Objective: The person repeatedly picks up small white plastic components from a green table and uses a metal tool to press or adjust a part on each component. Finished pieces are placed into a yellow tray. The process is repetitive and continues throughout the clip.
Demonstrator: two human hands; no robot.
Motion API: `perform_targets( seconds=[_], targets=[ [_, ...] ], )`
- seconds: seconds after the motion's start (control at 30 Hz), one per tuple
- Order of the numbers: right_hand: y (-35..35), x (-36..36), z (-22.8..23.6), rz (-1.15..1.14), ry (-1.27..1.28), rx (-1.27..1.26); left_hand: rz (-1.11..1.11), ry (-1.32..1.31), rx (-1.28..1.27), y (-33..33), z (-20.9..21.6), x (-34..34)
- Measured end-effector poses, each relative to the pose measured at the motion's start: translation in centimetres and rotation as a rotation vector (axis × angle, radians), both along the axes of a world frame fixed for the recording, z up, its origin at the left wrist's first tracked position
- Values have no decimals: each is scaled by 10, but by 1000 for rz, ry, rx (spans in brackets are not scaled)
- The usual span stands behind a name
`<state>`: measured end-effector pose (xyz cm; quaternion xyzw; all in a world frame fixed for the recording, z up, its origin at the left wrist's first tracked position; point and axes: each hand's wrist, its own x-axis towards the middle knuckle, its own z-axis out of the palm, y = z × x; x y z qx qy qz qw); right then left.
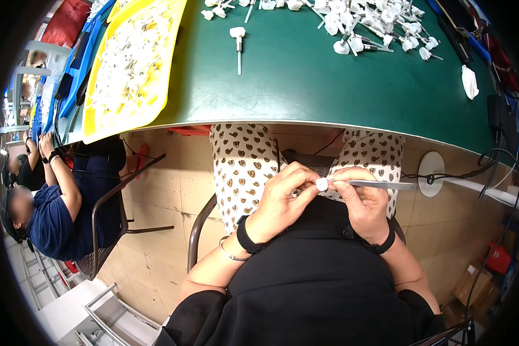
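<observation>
Over my lap, my left hand [288, 193] pinches a small white plastic piece [322, 184] between thumb and fingers. My right hand [363, 202] is closed around a slim grey metal tool [383, 184] that looks like tweezers, its blunt end sticking out to the right. The tool's tip meets the white piece, hidden among my fingertips. On the green table [259, 98] ahead lies a single white-headed part with a dark collar and thin stem [239, 49]. Similar parts make a loose pile [375, 23] at the far right.
A yellow tray [167, 86] heaped with small whitish parts stands at the table's left. A white crumpled item [469, 82] lies near the right edge, beside black cables [496, 155]. To the left a person in dark blue [60, 219] sits on a chair [106, 230].
</observation>
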<state>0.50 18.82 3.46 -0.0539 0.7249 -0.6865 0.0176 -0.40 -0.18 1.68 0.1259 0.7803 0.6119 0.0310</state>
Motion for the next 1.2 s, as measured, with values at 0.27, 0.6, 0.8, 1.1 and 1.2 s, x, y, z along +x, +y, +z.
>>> perform_targets(
  seconds=[0.27,0.6,0.8,1.1,1.2],
  targets=[
    [1,-7,7,68,192,221,-9,84,-43,0,-4,0],
    [3,3,1,-23,6,-39,-1,1,76,0,-10,1],
    [1,-1,1,21,59,46,-19,14,67,2,-10,1],
    [0,-4,2,25,77,68,-25,-12,87,2,-9,1],
    [1,-7,4,44,160,114,-38,-10,78,1,-10,1]
  ],
)
